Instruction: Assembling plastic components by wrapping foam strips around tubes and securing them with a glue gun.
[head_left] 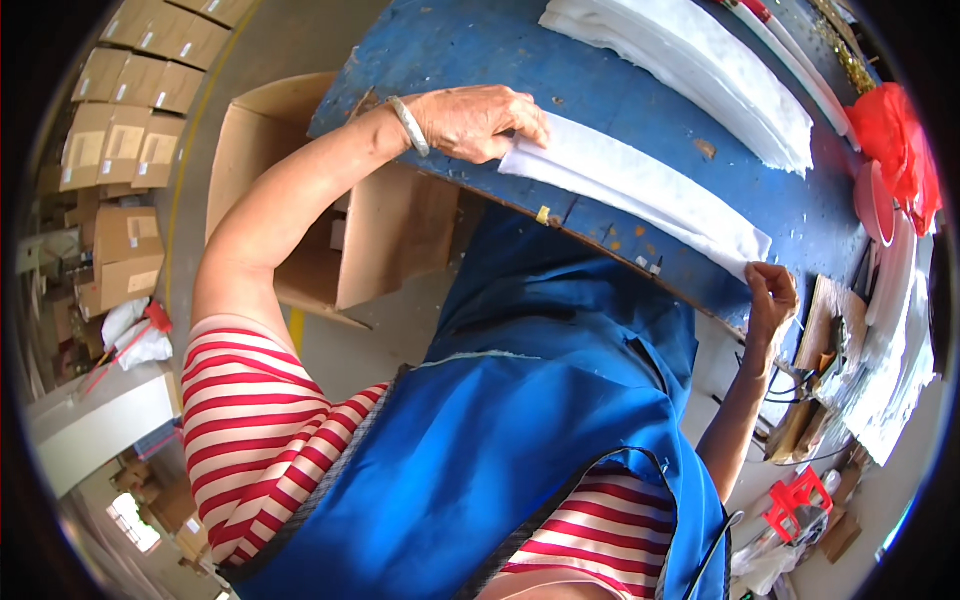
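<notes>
Single head-worn fisheye, tilted steeply down and rolled. Wearer's blue apron (520, 420) fills the near centre; blue worktable (600, 90) runs across the top, close in. Floor and stacked cartons (130, 100) curve along the left rim. No second view.

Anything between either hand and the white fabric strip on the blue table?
Nothing visible. The left hand lies flat on one end of the white fabric strip, and the right hand pinches the other end at the edge of the blue table. Both are already in contact.
</notes>
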